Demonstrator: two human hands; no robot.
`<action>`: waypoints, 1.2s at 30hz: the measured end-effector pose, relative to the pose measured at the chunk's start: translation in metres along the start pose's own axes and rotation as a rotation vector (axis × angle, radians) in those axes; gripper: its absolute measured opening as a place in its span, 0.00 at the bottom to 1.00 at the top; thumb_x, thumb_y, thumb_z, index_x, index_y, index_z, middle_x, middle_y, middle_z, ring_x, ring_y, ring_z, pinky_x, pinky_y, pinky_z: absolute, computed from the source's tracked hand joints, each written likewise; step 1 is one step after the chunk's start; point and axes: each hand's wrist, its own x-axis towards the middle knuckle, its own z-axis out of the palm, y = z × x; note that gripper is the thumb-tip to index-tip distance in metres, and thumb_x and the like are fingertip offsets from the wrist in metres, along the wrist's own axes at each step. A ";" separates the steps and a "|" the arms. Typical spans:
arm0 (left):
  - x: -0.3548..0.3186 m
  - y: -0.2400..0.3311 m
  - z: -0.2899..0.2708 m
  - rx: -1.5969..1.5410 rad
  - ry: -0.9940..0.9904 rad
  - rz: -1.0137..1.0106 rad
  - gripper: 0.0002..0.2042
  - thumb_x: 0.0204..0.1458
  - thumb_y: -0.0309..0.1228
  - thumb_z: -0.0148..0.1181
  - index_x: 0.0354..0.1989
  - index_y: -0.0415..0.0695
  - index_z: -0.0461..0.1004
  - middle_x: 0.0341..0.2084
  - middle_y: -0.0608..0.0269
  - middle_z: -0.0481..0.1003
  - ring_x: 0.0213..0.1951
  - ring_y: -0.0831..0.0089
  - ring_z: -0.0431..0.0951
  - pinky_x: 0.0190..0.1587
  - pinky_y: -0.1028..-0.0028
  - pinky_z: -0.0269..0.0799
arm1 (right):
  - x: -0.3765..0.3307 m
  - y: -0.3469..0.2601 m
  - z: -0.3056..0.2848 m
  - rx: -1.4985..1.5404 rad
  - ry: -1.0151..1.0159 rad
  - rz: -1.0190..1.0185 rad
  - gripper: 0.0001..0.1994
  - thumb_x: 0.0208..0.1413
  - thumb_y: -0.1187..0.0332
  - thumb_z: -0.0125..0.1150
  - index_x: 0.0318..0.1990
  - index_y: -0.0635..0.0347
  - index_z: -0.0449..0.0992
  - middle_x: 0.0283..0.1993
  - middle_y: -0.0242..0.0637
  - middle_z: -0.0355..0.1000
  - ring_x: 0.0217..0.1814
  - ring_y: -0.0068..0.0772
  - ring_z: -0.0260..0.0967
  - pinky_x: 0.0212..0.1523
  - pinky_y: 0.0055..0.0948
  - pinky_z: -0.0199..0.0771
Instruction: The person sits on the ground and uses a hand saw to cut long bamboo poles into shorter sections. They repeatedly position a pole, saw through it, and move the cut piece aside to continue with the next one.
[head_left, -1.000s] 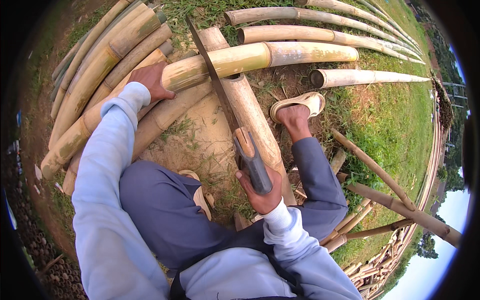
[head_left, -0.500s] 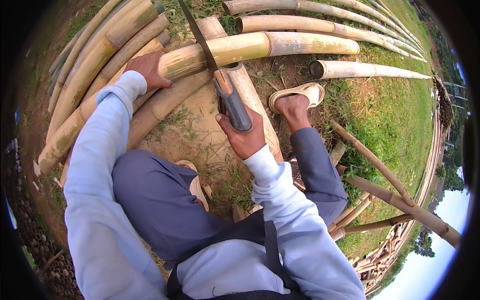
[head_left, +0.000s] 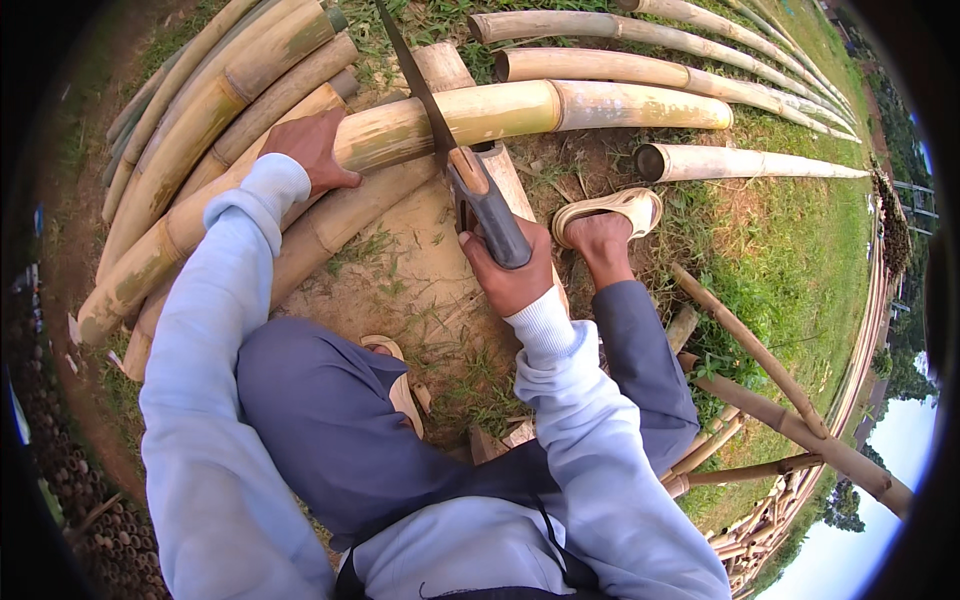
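A thick yellow-green bamboo pole (head_left: pixel 500 108) lies crosswise in front of me. My left hand (head_left: pixel 308 155) grips it from above, the thumb pressed on the near side. In my right hand (head_left: pixel 512 275) is a handsaw (head_left: pixel 490 215) with a dark handle, its fingers wrapped round the grip. The saw's blade crosses the pole to the right of my left hand and points away from me; its tip lies near the picture's upper edge. How deep the blade sits in the bamboo I cannot tell. Beneath the pole runs a split-looking support log (head_left: pixel 440 68).
More bamboo poles (head_left: pixel 235 85) are stacked at left. Several cut poles (head_left: pixel 600 68) lie on grass at far right. My sandalled foot (head_left: pixel 605 225) stands beside the support log. A frame of bamboo sticks (head_left: pixel 750 335) rises at right, near a heap of bamboo pieces (head_left: pixel 770 530).
The saw and my right hand have moved slightly away from me across the pole. My left hand keeps its grip. The whole view has shifted a little.
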 end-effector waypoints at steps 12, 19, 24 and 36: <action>-0.008 -0.019 0.012 -0.064 0.050 -0.019 0.39 0.38 0.51 0.75 0.57 0.41 0.71 0.47 0.44 0.80 0.52 0.49 0.80 0.57 0.58 0.75 | -0.206 -0.021 -0.064 -0.219 -0.057 0.101 0.17 0.53 0.80 0.68 0.51 0.67 0.80 0.30 0.41 0.76 0.28 0.34 0.76 0.35 0.28 0.75; -0.005 -0.010 0.004 -0.060 0.044 -0.011 0.40 0.39 0.51 0.75 0.60 0.41 0.69 0.48 0.44 0.80 0.52 0.48 0.80 0.57 0.58 0.75 | 0.012 -0.006 0.009 0.002 -0.036 -0.002 0.07 0.56 0.74 0.67 0.34 0.68 0.76 0.23 0.35 0.69 0.26 0.22 0.65 0.31 0.29 0.68; -0.006 -0.012 0.003 -0.033 -0.012 -0.042 0.41 0.38 0.51 0.76 0.59 0.41 0.70 0.48 0.44 0.80 0.53 0.48 0.79 0.57 0.57 0.75 | 0.007 0.026 0.029 0.098 0.036 -0.072 0.09 0.57 0.73 0.69 0.32 0.67 0.75 0.24 0.29 0.70 0.28 0.18 0.64 0.31 0.26 0.67; -0.022 -0.028 0.017 0.015 0.110 0.009 0.42 0.36 0.50 0.78 0.59 0.42 0.68 0.54 0.52 0.72 0.59 0.52 0.72 0.61 0.58 0.71 | -0.007 0.030 0.040 0.059 -0.010 -0.040 0.10 0.57 0.72 0.70 0.41 0.67 0.77 0.29 0.37 0.74 0.33 0.24 0.71 0.38 0.29 0.73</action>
